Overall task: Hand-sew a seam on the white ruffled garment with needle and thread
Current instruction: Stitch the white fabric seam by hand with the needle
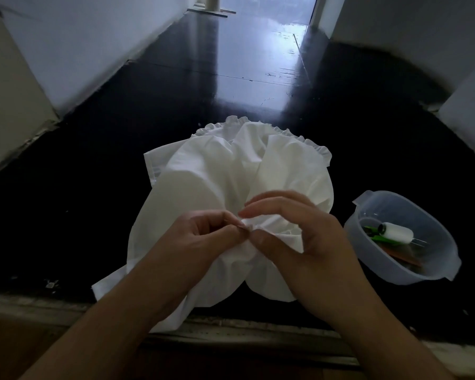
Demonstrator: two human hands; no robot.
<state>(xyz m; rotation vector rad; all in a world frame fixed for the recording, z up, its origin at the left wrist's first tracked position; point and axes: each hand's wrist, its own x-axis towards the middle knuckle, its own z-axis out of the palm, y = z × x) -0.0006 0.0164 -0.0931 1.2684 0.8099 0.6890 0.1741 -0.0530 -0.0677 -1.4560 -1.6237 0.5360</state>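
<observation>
White ruffled garment (231, 174) on glossy black floor (176, 86); translucent bluish tub (368, 259) (white spool (396, 233), green tool (374, 234)).

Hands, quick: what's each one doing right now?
Left hand: fingers pinch a fold of the white garment.
Right hand: thumb and finger pinch the same fold; other fingers spread.

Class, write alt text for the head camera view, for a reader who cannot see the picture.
Two bare hands pinch a gathered fold of a white ruffled garment lying on a dark floor; the left hand and right hand meet at the fold. At the right stands a clear plastic tub holding a spool of white thread. No needle can be made out.
</observation>
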